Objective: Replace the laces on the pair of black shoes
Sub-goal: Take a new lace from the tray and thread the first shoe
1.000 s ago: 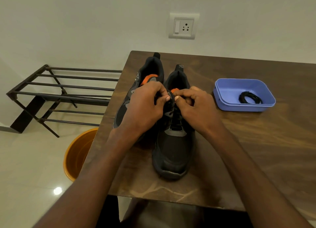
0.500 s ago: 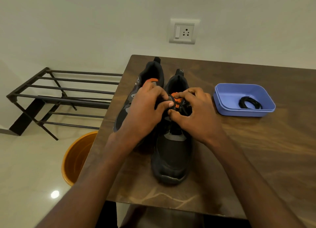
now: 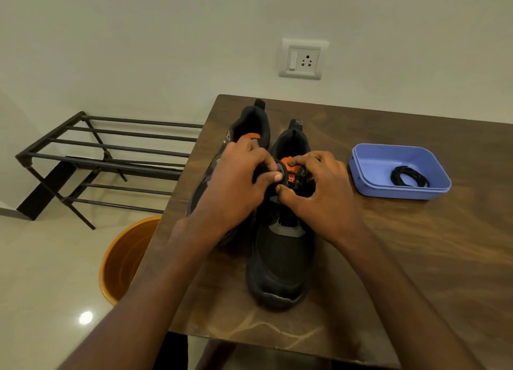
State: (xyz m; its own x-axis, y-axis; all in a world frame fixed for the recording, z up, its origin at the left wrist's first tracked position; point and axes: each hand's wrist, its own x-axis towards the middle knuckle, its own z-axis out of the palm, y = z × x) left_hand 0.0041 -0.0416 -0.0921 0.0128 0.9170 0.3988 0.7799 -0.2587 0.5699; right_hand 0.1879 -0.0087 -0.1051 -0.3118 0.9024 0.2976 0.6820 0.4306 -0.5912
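From the head camera, 2 black shoes stand side by side on the brown bench (image 3: pixel 388 258), toes toward the person, heels toward the wall. The right shoe (image 3: pixel 280 258) is nearer and shows in full; the left shoe (image 3: pixel 249 125) sits just beside it, mostly hidden under the left hand (image 3: pixel 236 183).

Both hands work at the top of the right shoe's tongue, where an orange patch shows. The left hand's fingers (image 3: pixel 273 176) are curled and pinch a black lace (image 3: pixel 281 168) that loops up over the tongue. The right hand (image 3: pixel 319 186) meets it from the other side, its thumb and forefinger curled and clamped on the same lace by the eyelets.

To the right of the shoes, well apart, a blue tray (image 3: pixel 361 175) sits on the bench with a coiled black lace (image 3: pixel 408 176) inside it.

Off the bench's left edge, an orange bucket (image 3: pixel 122 261) stands on the floor, and a dark metal rack (image 3: pixel 97 158) stands by the wall. A white socket (image 3: pixel 302 60) is on the wall.
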